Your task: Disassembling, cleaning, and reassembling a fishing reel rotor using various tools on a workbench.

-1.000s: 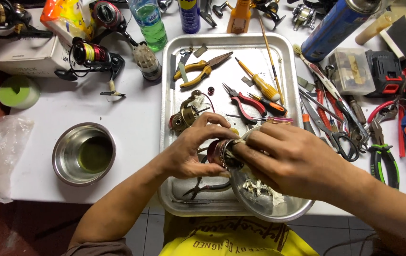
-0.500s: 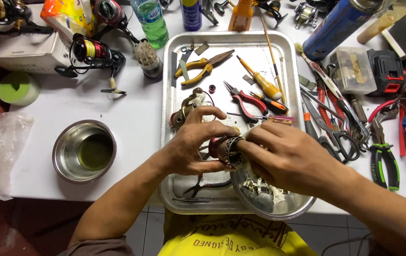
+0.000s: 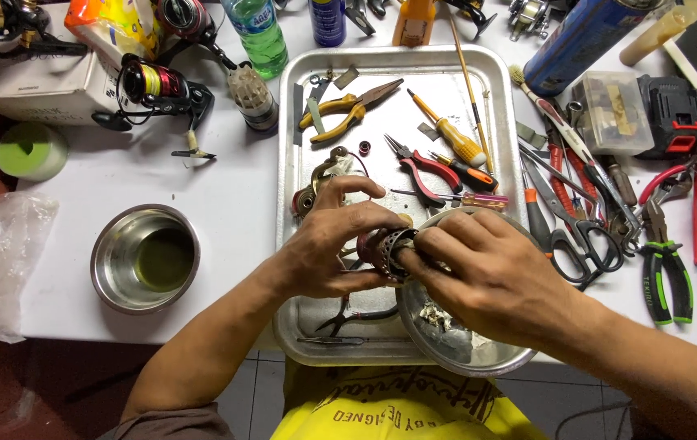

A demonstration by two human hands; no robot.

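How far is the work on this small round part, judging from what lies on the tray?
Done: small loose parts already lie out on the metal tray. In hand: the left hand and right hand together grip a dark red, perforated spool-like part over the tray. Left: the pliers and screwdrivers lie unused, and those parts remain apart. I cannot tell how much remains.

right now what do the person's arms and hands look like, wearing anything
Both hands are bare: no gloves, rings or watch on the left hand or the right hand. The forearms are uncovered too. A dark brownish sleeve edge shows at the left upper arm near the bottom edge. Between the arms sits a yellow shirt with dark print.
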